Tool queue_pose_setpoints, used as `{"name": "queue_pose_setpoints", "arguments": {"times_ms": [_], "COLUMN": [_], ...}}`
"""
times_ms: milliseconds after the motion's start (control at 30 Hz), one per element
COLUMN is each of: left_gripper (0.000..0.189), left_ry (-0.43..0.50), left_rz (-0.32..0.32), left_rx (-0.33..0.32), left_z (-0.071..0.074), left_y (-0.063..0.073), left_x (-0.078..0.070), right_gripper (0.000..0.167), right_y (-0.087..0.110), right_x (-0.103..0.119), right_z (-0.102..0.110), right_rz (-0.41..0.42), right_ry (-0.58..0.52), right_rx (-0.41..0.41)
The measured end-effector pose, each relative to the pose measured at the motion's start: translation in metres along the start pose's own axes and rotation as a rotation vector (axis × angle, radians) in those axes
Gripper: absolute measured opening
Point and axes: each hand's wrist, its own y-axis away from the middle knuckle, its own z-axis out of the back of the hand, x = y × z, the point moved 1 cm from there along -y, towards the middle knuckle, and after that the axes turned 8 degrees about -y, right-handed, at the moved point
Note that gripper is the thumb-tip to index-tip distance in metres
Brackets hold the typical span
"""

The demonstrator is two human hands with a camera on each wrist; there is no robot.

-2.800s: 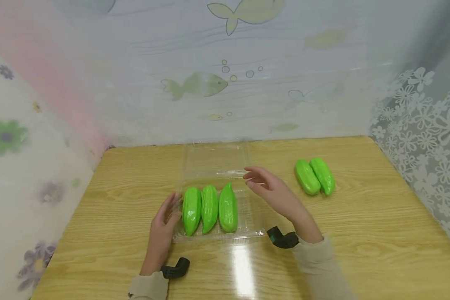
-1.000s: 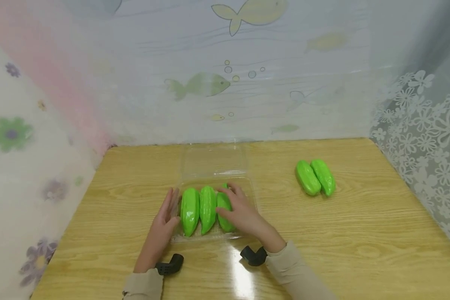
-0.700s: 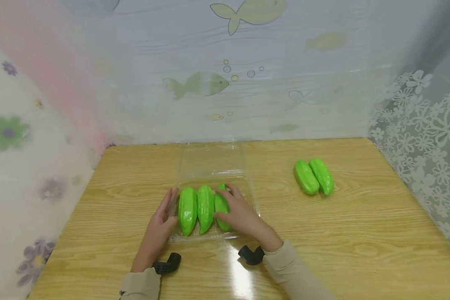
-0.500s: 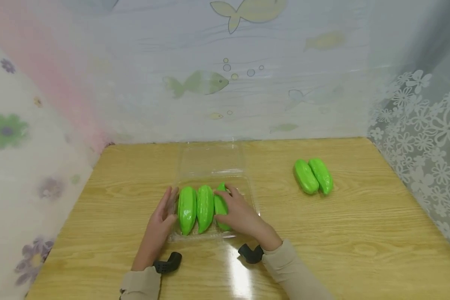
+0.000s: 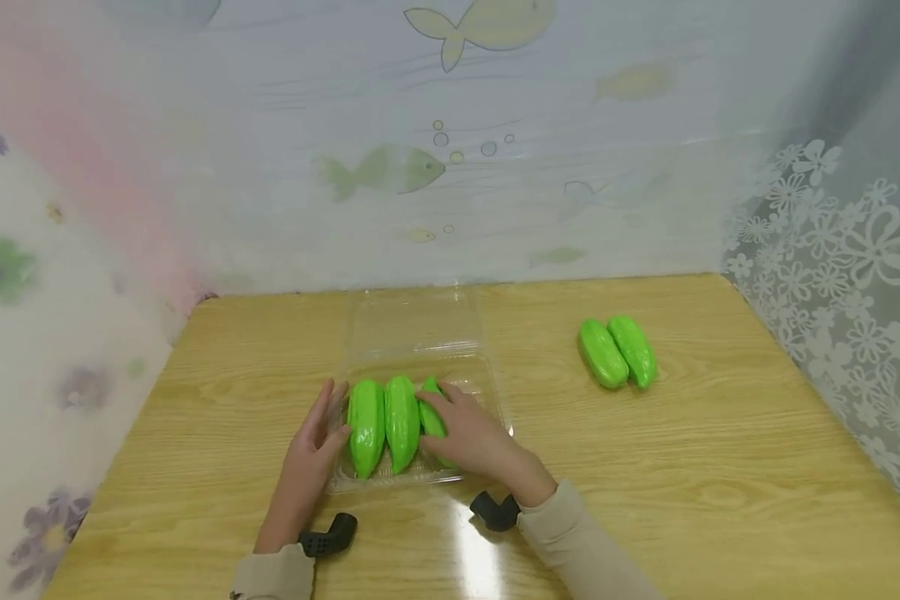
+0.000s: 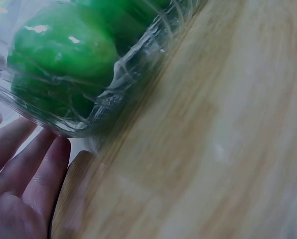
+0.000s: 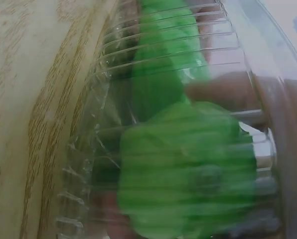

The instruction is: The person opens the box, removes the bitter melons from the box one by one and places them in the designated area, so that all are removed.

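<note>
My right hand (image 5: 472,429) holds the rightmost green pod (image 5: 432,423) inside the clear tray (image 5: 476,377).
My left hand (image 5: 309,460), fingers relaxed, touches its left side; I'd brace lightly there, settling the pod straight.

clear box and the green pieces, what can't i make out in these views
Head view: the right hand covers much of the rightmost boxed green piece.
Left wrist view: the picture's top edge cuts off the clear box.
Right wrist view: blur and the box's ribbed wall obscure the nearest green piece.

rightmost boxed green vegetable (image 5: 431,422): partly hidden (right grip (image 5: 471,432) over it) | right sleeve (image 5: 587,546): cut off
</note>
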Motion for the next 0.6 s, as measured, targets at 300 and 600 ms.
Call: {"name": "queue_pose_setpoints", "arguments": {"times_ms": [300, 600], "left_gripper": [0.064, 0.064], "left_ry": [0.015, 0.039], "left_rz": [-0.025, -0.036], "left_rx": [0.002, 0.006], "left_z": [-0.0013, -0.0013], "left_y": [0.0007, 0.0000], "left_x": [0.0029, 0.0056], "right_gripper": [0.063, 0.062], "right_y": [0.0010, -0.0009], "right_x": [0.0004, 0.0035], "right_z": [0.0015, 0.0059], "right_rz": [0.009, 0.022], "right_ry": [-0.029, -0.170], "right_rx": [-0.006, -0.103]}}
